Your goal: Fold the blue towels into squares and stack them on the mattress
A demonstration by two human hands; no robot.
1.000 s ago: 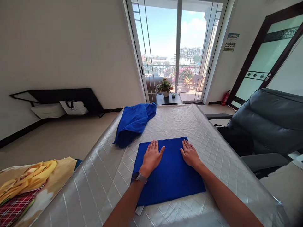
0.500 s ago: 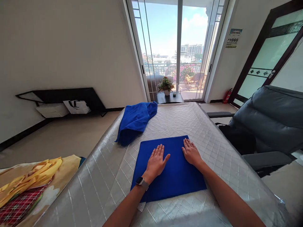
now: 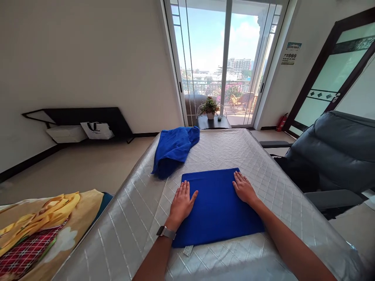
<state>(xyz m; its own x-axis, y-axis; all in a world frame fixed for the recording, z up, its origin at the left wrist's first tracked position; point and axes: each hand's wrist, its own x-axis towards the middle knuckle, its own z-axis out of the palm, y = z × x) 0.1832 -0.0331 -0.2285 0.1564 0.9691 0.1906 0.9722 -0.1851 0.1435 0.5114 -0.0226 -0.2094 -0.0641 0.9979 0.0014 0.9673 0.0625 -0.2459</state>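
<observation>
A blue towel [image 3: 218, 210], folded into a flat rectangle, lies on the silvery quilted mattress [image 3: 134, 218]. My left hand [image 3: 182, 203] rests flat over its left edge, fingers together and thumb out, with a watch [image 3: 165, 232] on the wrist. On the towel's right edge lies my right hand [image 3: 243, 187], palm down with the fingers extended. A small white label [image 3: 188, 250] sticks out below the near edge. Farther off, toward the mattress's left corner, sits a second blue towel [image 3: 172, 150], loosely crumpled.
Colourful bedding [image 3: 70, 226] is at the lower left. A dark armchair [image 3: 342, 152] stands along the right side. Beyond the mattress, a small black table [image 3: 213, 123] bears a potted plant [image 3: 210, 107]. Against the left wall a black rack [image 3: 88, 115] holds a white bag [image 3: 96, 130].
My left hand has slid left from the towel's inner area to its left edge. My right hand stays at the right edge. The whole view has shifted slightly.
</observation>
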